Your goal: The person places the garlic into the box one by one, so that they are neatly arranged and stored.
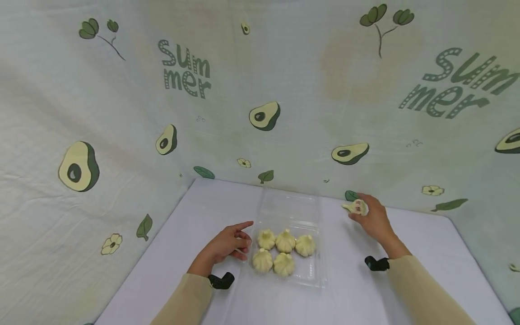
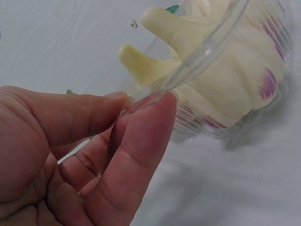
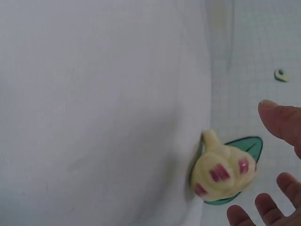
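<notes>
My left hand (image 1: 230,243) pinches the near-left rim of a clear plastic box (image 2: 207,54) between thumb and index finger. Several pale garlic bulbs (image 1: 285,241) sit in that box, in two rows; purple patches show on their undersides in the left wrist view. Toward the back right, my right hand (image 1: 371,218) is beside a single garlic bulb (image 3: 223,172) with purple patches. Its thumb and fingers are spread, and the right wrist view shows a gap between them and the bulb. This bulb lies on its side by the table's back edge, stem pointing left in the head view.
The box's clear lid (image 1: 289,206) lies folded back behind it. A white table (image 1: 191,216) carries everything. Printed cloth (image 1: 300,81) with avocados and leaves hangs along the back and sides, close behind the single bulb. Black straps with small cameras sit on both wrists.
</notes>
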Demonstrator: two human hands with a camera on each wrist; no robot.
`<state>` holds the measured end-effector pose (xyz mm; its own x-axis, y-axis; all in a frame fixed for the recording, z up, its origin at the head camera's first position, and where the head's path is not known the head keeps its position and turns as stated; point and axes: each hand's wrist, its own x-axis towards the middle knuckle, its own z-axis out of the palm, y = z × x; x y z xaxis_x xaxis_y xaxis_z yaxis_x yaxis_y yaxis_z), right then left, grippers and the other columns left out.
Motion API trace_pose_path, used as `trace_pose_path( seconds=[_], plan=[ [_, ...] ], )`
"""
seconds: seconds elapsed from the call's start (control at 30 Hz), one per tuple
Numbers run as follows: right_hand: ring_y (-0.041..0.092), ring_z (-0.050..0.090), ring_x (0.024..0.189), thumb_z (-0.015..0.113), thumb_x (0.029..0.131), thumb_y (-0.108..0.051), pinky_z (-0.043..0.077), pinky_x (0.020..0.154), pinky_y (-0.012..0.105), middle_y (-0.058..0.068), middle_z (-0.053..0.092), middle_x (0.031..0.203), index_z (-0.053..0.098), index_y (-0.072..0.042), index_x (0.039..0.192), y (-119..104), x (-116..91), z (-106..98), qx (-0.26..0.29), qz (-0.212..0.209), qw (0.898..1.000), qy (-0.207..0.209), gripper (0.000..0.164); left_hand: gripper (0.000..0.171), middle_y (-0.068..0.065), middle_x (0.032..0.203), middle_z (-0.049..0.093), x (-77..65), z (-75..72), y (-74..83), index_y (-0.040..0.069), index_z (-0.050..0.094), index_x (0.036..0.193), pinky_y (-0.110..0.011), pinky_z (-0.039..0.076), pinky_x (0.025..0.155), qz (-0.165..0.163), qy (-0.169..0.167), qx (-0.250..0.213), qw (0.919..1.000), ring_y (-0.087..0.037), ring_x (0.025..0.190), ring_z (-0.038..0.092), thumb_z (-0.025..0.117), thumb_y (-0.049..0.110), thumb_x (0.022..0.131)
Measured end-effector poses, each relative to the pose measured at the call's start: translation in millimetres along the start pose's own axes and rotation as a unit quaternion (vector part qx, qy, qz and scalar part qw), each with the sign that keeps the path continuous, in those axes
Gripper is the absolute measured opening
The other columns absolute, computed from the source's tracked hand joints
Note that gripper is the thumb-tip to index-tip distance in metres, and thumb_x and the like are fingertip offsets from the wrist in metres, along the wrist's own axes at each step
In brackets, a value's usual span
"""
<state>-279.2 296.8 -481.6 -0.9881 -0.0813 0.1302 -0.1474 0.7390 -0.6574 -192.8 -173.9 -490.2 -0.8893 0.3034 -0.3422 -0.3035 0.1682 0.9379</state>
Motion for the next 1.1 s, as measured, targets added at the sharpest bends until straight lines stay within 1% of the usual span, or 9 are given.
trace_pose_path(
  seconds=[0.07,0.13,0.23,0.37,0.53,0.63,0.8,0.93,1.1],
  plan=[
    [0.063,0.024,0.147,0.076,0.095,-0.015,0.023,0.114,0.079,0.036,0.027,0.164,0.033,0.002,0.161,7,6,2,0.003,0.002,1.000,-0.014,0.080,0.072,-0.014,0.111,0.063,-0.1,-0.2,0.2,0.016,0.040,0.164,-0.036,0.064,0.064,0.001,0.002,0.001,1.0000,-0.020,0.080,0.066,0.066,-0.001,0.099],
    [0.064,0.022,0.146,0.076,0.095,-0.015,0.023,0.114,0.080,0.036,0.024,0.165,0.031,0.001,0.162,14,11,5,0.005,0.014,1.000,-0.024,0.082,0.072,-0.013,0.111,0.063,-0.7,0.0,-0.2,0.016,0.041,0.164,-0.036,0.064,0.064,0.000,0.003,0.004,1.0000,-0.021,0.080,0.066,0.066,-0.001,0.099],
    [0.065,0.021,0.145,0.075,0.095,-0.015,0.024,0.114,0.078,0.036,0.024,0.165,0.031,-0.001,0.163,21,16,10,0.005,0.034,0.999,-0.032,0.083,0.072,-0.013,0.110,0.063,-1.3,0.4,-1.0,0.016,0.041,0.164,-0.037,0.064,0.064,-0.004,0.004,0.005,1.0000,-0.020,0.079,0.066,0.066,-0.001,0.098],
    [0.065,0.021,0.145,0.076,0.094,-0.014,0.020,0.115,0.077,0.037,0.024,0.165,0.029,-0.001,0.164,28,20,14,0.011,0.041,0.999,-0.033,0.085,0.072,-0.013,0.109,0.063,-1.8,0.8,-0.5,0.016,0.041,0.164,-0.037,0.064,0.064,-0.007,0.006,0.004,1.0000,-0.019,0.078,0.066,0.066,-0.001,0.098],
    [0.070,0.019,0.142,0.074,0.095,-0.016,0.023,0.112,0.080,0.037,0.022,0.165,0.025,-0.004,0.166,37,23,16,0.026,0.055,0.997,-0.041,0.087,0.073,-0.013,0.109,0.063,-1.4,0.8,1.2,0.016,0.041,0.164,-0.037,0.064,0.064,-0.008,0.005,0.003,1.0000,-0.019,0.078,0.067,0.067,-0.001,0.098],
    [0.071,0.023,0.138,0.074,0.094,-0.015,0.027,0.109,0.080,0.039,0.027,0.163,0.030,-0.005,0.165,42,23,18,0.018,0.052,0.998,-0.026,0.084,0.073,-0.013,0.109,0.063,-0.9,1.1,1.6,0.016,0.040,0.164,-0.037,0.064,0.064,-0.007,0.003,0.002,1.0000,-0.019,0.078,0.066,0.067,0.000,0.099],
    [0.063,0.038,0.131,0.074,0.095,-0.016,0.038,0.103,0.074,0.039,0.036,0.158,0.032,-0.003,0.164,45,20,22,0.003,0.051,0.999,-0.006,0.082,0.072,-0.013,0.109,0.064,-0.6,1.9,0.8,0.017,0.040,0.164,-0.037,0.064,0.064,-0.011,0.005,0.003,0.9999,-0.019,0.078,0.067,0.067,-0.001,0.099],
    [0.055,0.046,0.127,0.073,0.095,-0.018,0.041,0.102,0.069,0.041,0.037,0.152,0.030,0.000,0.164,45,17,23,0.006,0.055,0.998,0.002,0.083,0.072,-0.013,0.110,0.064,-0.2,1.8,0.3,0.017,0.041,0.164,-0.037,0.064,0.064,-0.010,0.007,-0.001,0.9999,-0.019,0.078,0.067,0.066,-0.001,0.099],
    [0.047,0.046,0.119,0.071,0.097,-0.022,0.043,0.097,0.060,0.043,0.037,0.145,0.029,0.005,0.162,43,13,21,0.011,0.076,0.997,0.010,0.082,0.072,-0.013,0.110,0.063,0.6,1.3,0.1,0.016,0.040,0.164,-0.036,0.064,0.064,-0.003,0.003,-0.004,1.0000,-0.019,0.078,0.067,0.067,-0.001,0.099]
  ],
)
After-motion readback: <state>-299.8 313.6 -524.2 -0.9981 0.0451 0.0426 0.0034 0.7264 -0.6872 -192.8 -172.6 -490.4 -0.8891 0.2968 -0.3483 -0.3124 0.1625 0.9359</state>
